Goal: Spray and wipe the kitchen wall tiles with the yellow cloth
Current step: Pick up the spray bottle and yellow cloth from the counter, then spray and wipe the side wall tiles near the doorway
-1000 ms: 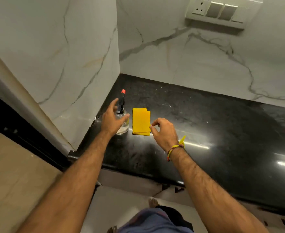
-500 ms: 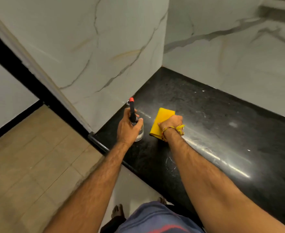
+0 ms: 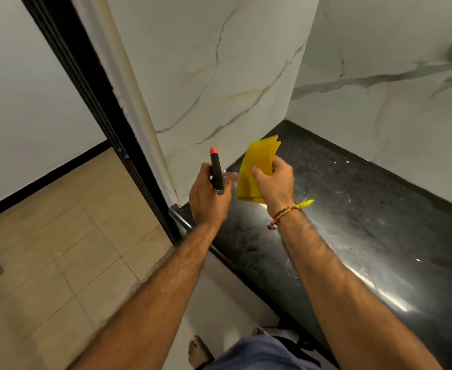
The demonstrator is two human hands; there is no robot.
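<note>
My left hand grips the spray bottle, whose black head with an orange tip points up toward the side wall; the bottle's body is hidden behind my fingers. My right hand holds the folded yellow cloth in the air above the counter's left end, thumb across its front. Both hands are lifted off the black counter. The white marble-look wall tiles with grey and gold veins rise just beyond the hands, on the left side wall and on the back wall.
A black door frame runs beside the tiled side wall's edge. Beige floor tiles lie to the left. The counter's front edge passes under my left forearm. My bare foot shows below.
Both hands have lifted their things off the counter: the left raised the spray bottle, the right picked up the yellow cloth. My view has swung left toward the side wall.
</note>
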